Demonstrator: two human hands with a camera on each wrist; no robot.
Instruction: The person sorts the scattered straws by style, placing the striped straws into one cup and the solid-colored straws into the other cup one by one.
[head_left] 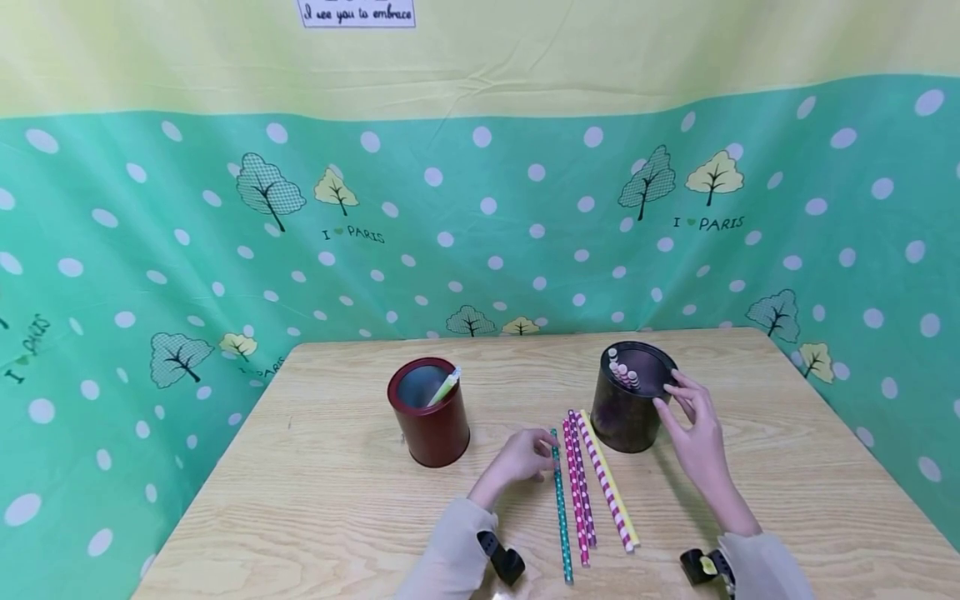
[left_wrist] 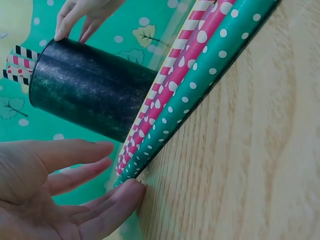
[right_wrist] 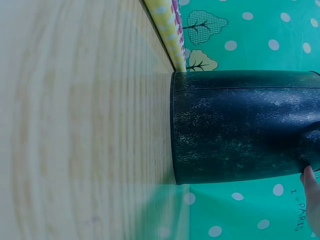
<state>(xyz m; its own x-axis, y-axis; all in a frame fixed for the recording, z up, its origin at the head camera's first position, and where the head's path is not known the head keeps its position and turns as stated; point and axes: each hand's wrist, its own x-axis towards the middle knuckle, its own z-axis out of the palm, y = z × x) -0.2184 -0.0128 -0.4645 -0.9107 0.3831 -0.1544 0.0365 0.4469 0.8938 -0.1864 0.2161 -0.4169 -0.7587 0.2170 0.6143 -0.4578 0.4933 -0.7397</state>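
Observation:
My left hand [head_left: 525, 456] is beside the far end of a green dotted paper straw [head_left: 562, 521] lying on the table. In the left wrist view its thumb and fingers [left_wrist: 131, 192] are spread apart, one fingertip right at that straw's end. To the right lie pink dotted [head_left: 576, 492], purple dotted [head_left: 588, 508], pink-and-white striped [head_left: 609, 492] and yellow [head_left: 626, 515] paper straws. At the right, an upright black can [head_left: 628, 421] holds several straws [head_left: 622, 372]. My right hand [head_left: 701, 433] holds its rim, thumb against the outer wall and fingers over the edge.
A dark red can [head_left: 435, 429] stands at the left with a light green straw [head_left: 446, 388] leaning in it. The wooden table [head_left: 315, 500] ends at the back against a green dotted curtain [head_left: 480, 225]. A wrist camera [head_left: 504, 560] sits on each arm.

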